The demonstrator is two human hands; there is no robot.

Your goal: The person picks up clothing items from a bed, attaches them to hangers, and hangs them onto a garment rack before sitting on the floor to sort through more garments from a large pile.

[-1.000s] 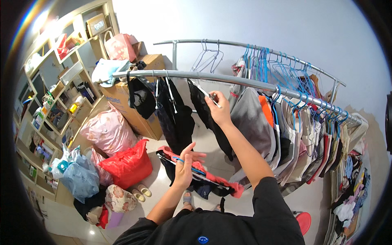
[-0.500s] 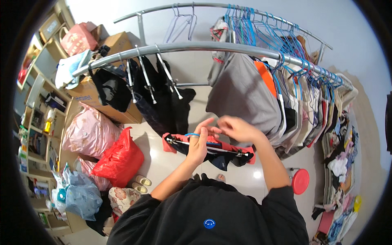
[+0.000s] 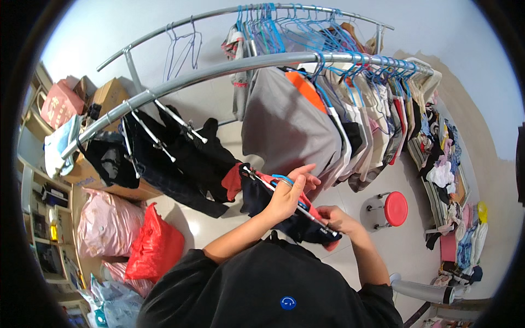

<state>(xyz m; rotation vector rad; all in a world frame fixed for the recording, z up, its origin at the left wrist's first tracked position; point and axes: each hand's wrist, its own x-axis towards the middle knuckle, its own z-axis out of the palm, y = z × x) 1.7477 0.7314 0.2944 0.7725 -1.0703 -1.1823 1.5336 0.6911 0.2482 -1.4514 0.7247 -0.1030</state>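
Observation:
My left hand [image 3: 285,201] is in front of my chest, thumb raised and fingers partly stretched. A blue hanger [image 3: 282,177] passes at its thumb, and a white clip hanger [image 3: 314,218] runs beneath it; both seem to hang from this hand. The bar slants down to the right, with a dark garment [image 3: 306,232] hanging from its clips. Coral-red cloth [image 3: 232,181] shows at its left end and behind the bar. At the right end, my right hand [image 3: 336,218] has its fingers closed on the coral cloth beside the clip. Its fingertips are partly hidden.
Ahead runs a curved metal rail [image 3: 219,70] bearing dark trousers [image 3: 188,164] on clip hangers and a grey shirt [image 3: 290,123] among several tops. Bare hangers [image 3: 262,33] fill a rear rail. Left stands a red bag [image 3: 156,243]; right, a red stool [image 3: 395,209].
The view has turned right. My right hand has come down from beside my left fingers to the clip hanger's right end. The hanger now slants instead of lying nearly level.

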